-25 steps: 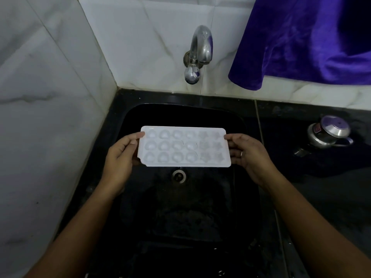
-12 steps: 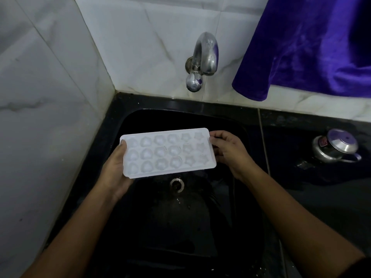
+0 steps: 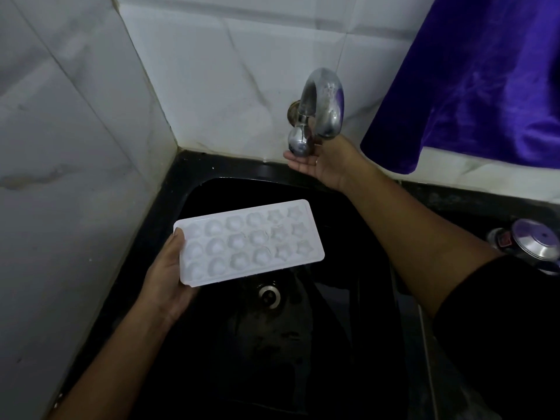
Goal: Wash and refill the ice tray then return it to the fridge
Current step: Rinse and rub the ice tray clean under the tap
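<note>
While the white plastic ice tray (image 3: 250, 242) is held out over the black sink (image 3: 357, 298), it is gripped by its short left end alone, with the left hand (image 3: 168, 275) underneath and the thumb laid on the rim at the corner; the fingers are closed on that end, mostly hidden beneath the tray. The tray is seen face up and tilted slightly, its far right corner raised toward the wall. Three rows of six moulded pockets are counted: rounded, heart-like shapes fill the left four columns, and star shapes fill the right two. Whether the pockets hold anything cannot be told; only pale, frosted hollows are seen. Directly below the tray's near edge, the round metal drain (image 3: 269, 295) is visible in the sink floor.

Up at the tiled wall, the right hand (image 3: 322, 163) is raised to the chrome tap (image 3: 321, 112), cupped just beneath its round knob; the fingers are curled up behind the knob, and how firmly it is grasped cannot be told. No stream is seen from the spout. A purple cloth (image 3: 485, 80) is hung at the upper right, and a steel pot lid (image 3: 536, 247) is glimpsed on the dark counter (image 3: 472, 201) past the right forearm.
</note>
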Tool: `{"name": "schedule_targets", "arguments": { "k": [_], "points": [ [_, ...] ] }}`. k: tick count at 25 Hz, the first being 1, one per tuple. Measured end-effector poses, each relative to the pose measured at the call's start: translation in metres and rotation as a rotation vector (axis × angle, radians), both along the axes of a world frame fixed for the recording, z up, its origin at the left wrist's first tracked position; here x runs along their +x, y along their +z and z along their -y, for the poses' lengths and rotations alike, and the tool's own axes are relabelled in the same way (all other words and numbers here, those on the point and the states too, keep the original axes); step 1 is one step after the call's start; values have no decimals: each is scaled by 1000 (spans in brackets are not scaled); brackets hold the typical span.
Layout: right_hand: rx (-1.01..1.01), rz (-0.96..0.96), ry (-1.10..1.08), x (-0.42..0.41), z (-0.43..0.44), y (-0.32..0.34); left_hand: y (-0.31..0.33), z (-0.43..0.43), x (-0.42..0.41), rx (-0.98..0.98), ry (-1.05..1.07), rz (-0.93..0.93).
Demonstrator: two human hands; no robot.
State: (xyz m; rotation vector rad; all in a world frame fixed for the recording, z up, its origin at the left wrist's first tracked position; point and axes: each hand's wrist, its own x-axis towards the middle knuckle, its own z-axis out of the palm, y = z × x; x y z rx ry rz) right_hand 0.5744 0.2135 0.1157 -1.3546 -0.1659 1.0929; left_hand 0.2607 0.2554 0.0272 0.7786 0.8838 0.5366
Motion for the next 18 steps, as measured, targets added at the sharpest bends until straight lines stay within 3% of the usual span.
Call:
{"name": "schedule_targets", "arguments": {
  "k": [4, 11, 18],
  "points": [
    [-54, 28, -42, -2, -11, 6, -2, -1, 1, -21, 14, 5],
    [-171, 280, -68, -11, -14, 13, -3, 1, 3, -54, 14, 27],
    [-282, 249, -5, -26, 33, -8, 0, 3, 4, -64, 27, 27]
  ]
}}
